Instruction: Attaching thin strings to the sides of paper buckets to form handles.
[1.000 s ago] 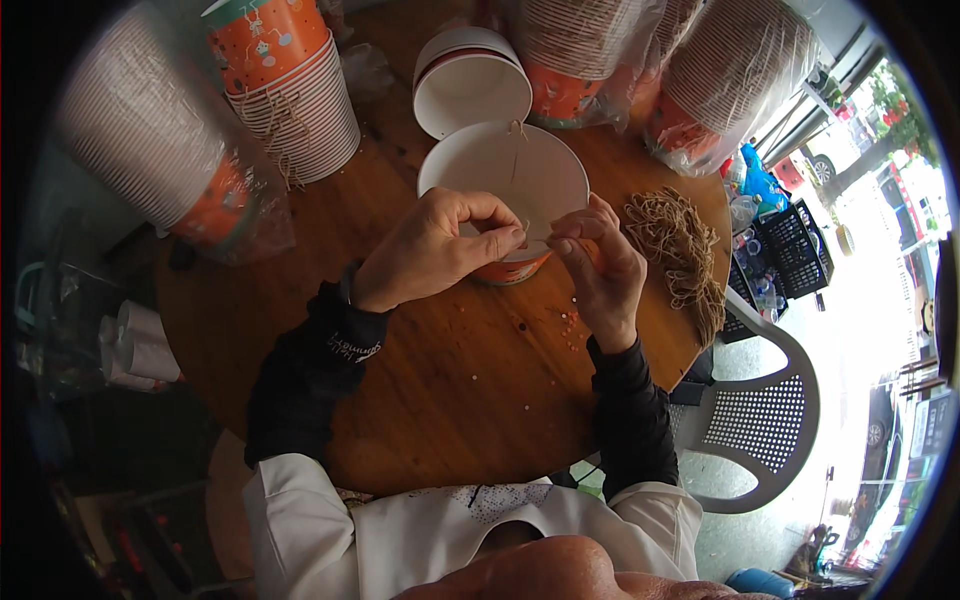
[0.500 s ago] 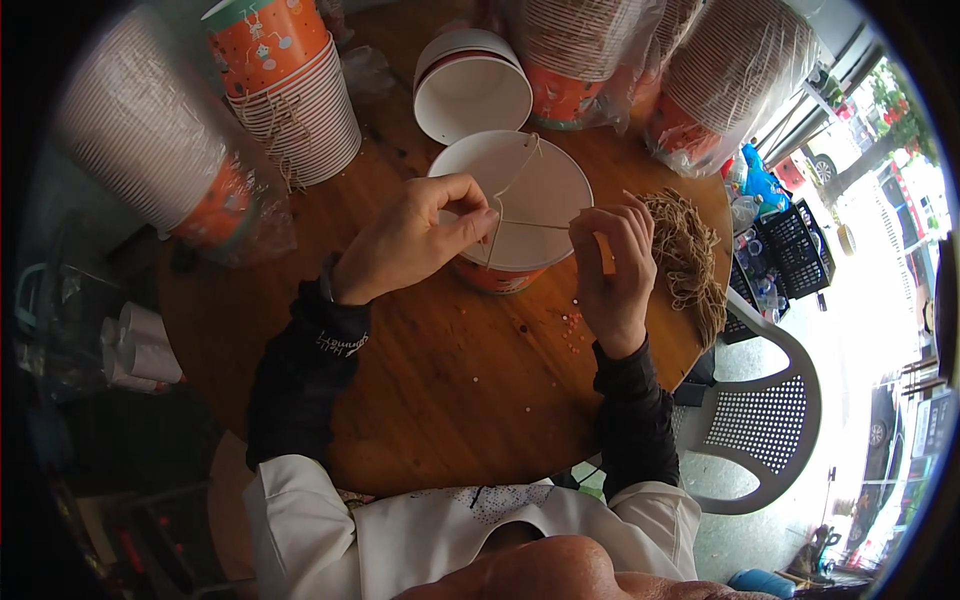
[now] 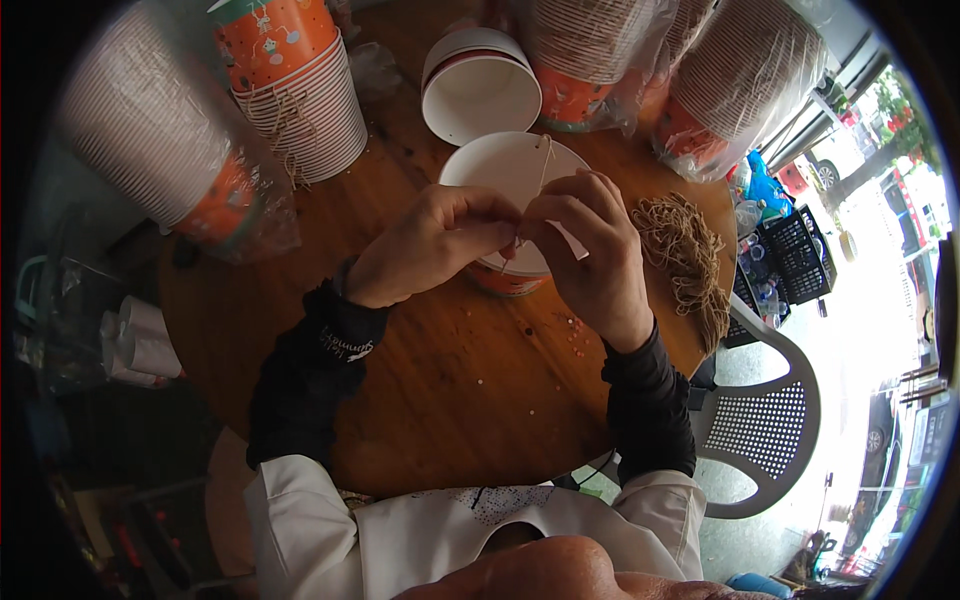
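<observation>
A large paper bucket (image 3: 505, 160), white inside and orange outside, stands upright before me on the round wooden table (image 3: 450, 400). Thin tan string (image 3: 546, 160) passes through its far rim and runs down toward my fingers. My left hand (image 3: 435, 240) pinches the string above the bucket's near rim. Against its fingertips, my right hand (image 3: 595, 250) pinches the string too. The exact spot where the fingers meet is partly hidden by them. To the right of my right hand lies a tangled bundle of tan strings (image 3: 685, 260).
White-lined buckets (image 3: 480, 95) lie tipped behind. Nested bucket stacks stand around: one with string on it (image 3: 305, 110), a bagged one at left (image 3: 145, 120), bagged ones at right (image 3: 740, 75). A grey plastic chair (image 3: 765, 425) and black crate (image 3: 800, 250) are at the right.
My right hand has moved left to meet my left hand at the string. The stretch of string that was taut between them no longer shows. The view has shifted slightly.
</observation>
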The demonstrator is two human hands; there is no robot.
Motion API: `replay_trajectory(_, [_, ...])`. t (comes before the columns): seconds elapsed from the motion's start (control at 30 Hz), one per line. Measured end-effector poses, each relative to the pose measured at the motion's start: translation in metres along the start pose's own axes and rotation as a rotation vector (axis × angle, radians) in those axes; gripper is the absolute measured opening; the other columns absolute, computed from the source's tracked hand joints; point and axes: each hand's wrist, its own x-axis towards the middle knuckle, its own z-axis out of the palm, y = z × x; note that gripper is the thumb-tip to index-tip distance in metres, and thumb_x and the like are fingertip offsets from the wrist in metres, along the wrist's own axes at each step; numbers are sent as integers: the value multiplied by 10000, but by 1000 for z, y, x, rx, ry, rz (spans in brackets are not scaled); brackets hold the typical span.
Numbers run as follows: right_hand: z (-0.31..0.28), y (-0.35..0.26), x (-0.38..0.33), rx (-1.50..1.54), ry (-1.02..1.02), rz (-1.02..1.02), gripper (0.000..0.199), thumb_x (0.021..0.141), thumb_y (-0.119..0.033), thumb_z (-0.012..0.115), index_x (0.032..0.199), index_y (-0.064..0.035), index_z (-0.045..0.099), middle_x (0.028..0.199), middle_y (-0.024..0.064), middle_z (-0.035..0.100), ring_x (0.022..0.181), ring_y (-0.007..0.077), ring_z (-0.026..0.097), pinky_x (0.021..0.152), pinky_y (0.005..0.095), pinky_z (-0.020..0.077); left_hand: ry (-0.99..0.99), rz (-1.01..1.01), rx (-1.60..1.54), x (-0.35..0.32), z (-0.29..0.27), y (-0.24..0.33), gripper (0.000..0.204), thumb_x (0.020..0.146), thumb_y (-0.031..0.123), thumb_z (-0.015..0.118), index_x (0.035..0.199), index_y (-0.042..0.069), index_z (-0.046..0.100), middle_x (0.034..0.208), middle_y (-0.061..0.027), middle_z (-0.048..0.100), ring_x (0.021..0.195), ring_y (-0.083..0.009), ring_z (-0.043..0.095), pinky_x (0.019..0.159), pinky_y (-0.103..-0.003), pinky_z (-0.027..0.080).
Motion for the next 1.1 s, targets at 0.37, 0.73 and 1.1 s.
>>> replay_trajectory(0.37, [6,6,-11,589,89,524,159,845,-14,683,999,-7,643,1028,97,662,960,179,642,851,280,503,65,-54,-10,0,5,6,190,959,151,610,1039,-13,663,931,-28,668,860,-74,614,802,-237,511])
replay_trajectory(0.73, [6,8,-18,226,-49,388,130,844,-107,689,968,-75,666,813,28,702,816,183,681,1103,441,291,217,80,69,5,16,-1,170,952,147,631,1002,-8,676,848,6,664,770,-34,586,708,-192,496])
replay_trajectory(1.1, [10,1,-20,163,24,292,104,800,-35,642,885,-74,597,783,17,626,822,208,620,1072,468,308,308,183,209,3,18,-3,81,919,71,655,947,-4,654,855,-17,676,771,-58,613,682,-218,513])
